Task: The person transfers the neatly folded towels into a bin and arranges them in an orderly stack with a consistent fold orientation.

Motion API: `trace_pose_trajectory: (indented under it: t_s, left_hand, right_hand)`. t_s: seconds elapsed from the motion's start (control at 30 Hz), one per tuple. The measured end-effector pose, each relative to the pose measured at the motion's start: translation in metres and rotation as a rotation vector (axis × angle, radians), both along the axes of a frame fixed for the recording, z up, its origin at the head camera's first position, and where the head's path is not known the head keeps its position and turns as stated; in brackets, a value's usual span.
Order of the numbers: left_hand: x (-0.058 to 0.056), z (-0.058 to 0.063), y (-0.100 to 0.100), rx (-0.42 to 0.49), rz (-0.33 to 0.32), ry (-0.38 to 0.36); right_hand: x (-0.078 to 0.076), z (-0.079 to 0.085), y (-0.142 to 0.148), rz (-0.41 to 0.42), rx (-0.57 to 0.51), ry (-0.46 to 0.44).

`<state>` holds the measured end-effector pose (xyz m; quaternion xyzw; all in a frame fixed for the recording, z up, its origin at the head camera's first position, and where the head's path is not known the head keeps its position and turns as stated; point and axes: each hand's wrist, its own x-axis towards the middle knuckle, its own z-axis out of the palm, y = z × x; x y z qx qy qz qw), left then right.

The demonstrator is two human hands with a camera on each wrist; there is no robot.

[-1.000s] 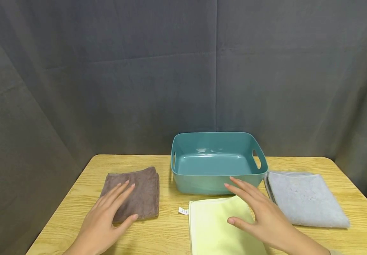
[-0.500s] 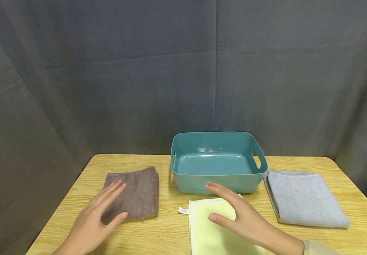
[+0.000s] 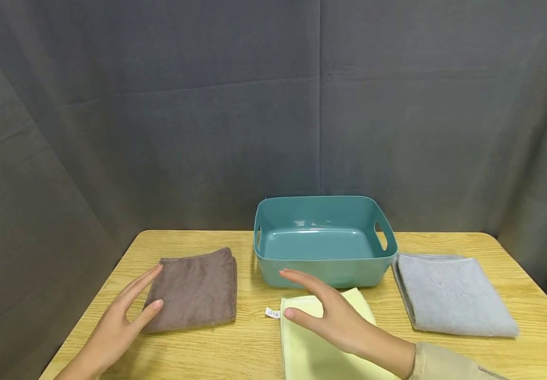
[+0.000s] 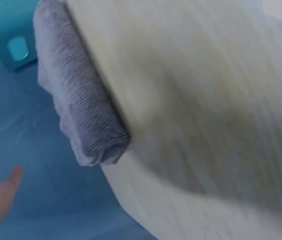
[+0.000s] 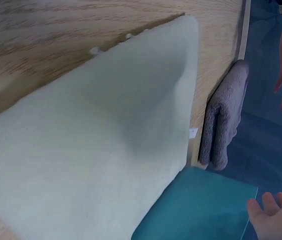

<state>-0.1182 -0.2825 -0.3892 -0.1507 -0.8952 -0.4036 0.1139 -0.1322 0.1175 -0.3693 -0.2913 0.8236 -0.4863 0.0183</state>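
**Yellow cloth point(image 3: 311, 354) under the right hand point(image 3: 332, 321), brown cloth point(image 3: 202, 293) by the left hand point(image 3: 112, 327)**

The yellow cloth lies flat on the worktop point(image 3: 250, 345), just in front of the basin point(image 3: 349, 274), its near edge cut off in the head view. A white tag point(image 3: 272, 313) sticks out at its left side. The right hand hovers above it, wide and holding nothing, thumb well apart from the fingers; its shadow falls on the cloth. A beige sleeve point(image 3: 444, 361) covers the right forearm.

The brown cloth is folded and lies left of the basin, with bare worktop between them. The left hand is also wide and holds nothing, its fingertips over the cloth's left edge in the head view; the left wrist view shows hand and cloth apart.

The teal basin stands upright near the far edge, a handle hole in each side wall. A folded grey cloth point(image 3: 454, 295) lies right of it; whether they touch is unclear. Behind everything hangs a dark grey curtain point(image 3: 207, 132).
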Motion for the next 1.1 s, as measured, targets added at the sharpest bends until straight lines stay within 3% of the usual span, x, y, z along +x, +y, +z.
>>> trace_pose_trajectory:
  t_s: [0.17, 0.3, 0.47, 0.73, 1.1]
  left_hand:
    - [-0.003, 0.007, -0.004, 0.067, 0.052, -0.033]
    - [-0.004, 0.009, -0.005, 0.063, 0.082, -0.046]
    - [-0.006, 0.009, -0.008, 0.043, 0.087, -0.011]
    - [-0.011, 0.002, -0.018, 0.02, 0.084, 0.084]
    - [-0.02, -0.005, -0.035, 0.008, 0.12, 0.043]
  right_hand:
    - [-0.006, -0.002, -0.014, -0.015, -0.028, -0.049]
    - [-0.011, -0.004, -0.028, -0.006, -0.049, -0.059]
    - [-0.014, -0.002, -0.048, 0.019, -0.061, -0.073]
    - [-0.019, 0.001, -0.078, 0.032, -0.043, -0.114]
    - [-0.03, -0.005, -0.103, -0.001, -0.085, -0.155]
